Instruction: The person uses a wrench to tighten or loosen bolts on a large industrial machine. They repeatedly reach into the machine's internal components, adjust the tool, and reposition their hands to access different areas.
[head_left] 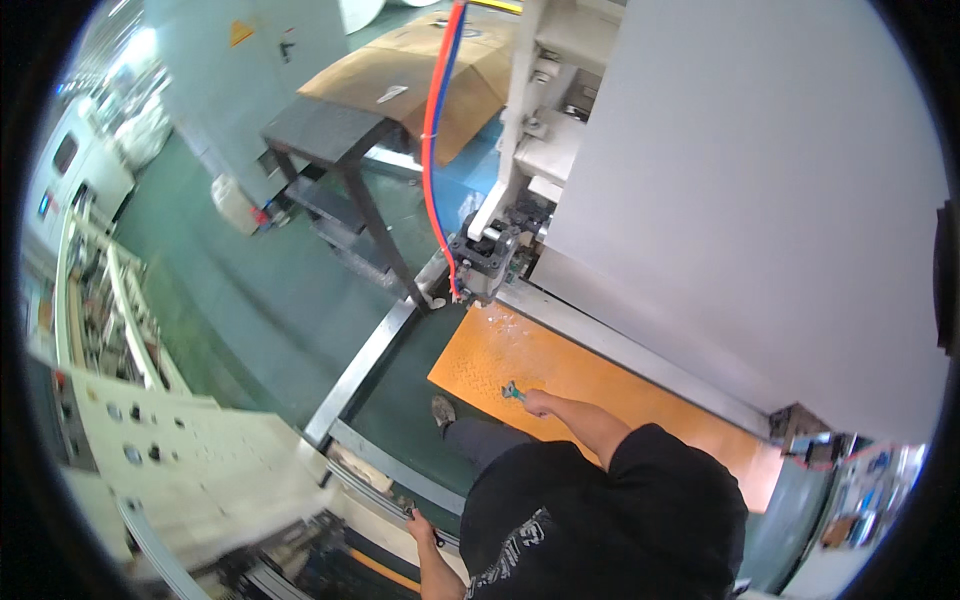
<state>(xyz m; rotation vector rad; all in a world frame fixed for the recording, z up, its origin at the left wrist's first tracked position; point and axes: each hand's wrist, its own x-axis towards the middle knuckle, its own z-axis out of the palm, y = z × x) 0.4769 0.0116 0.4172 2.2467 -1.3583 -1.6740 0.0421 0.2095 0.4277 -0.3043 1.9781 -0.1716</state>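
Note:
My right hand (540, 402) is closed around the green handle of an adjustable wrench (512, 391). The wrench's metal head points left, above an orange textured step plate (590, 375). Lower in the view, my left hand (421, 527) is closed at a metal rail (370, 492) along the machine's edge. A small dark tip shows at its fingers, too small to name; whether the hand also grips the rail is unclear.
A large light-grey machine cover (760, 200) rises on the right. Ahead, red and blue hoses (432, 150) drop to a black mechanism (485, 260). A dark metal step stand (335, 135) is at upper left, by brown cardboard (410, 75). A silver floor beam (365, 370) crosses the green floor.

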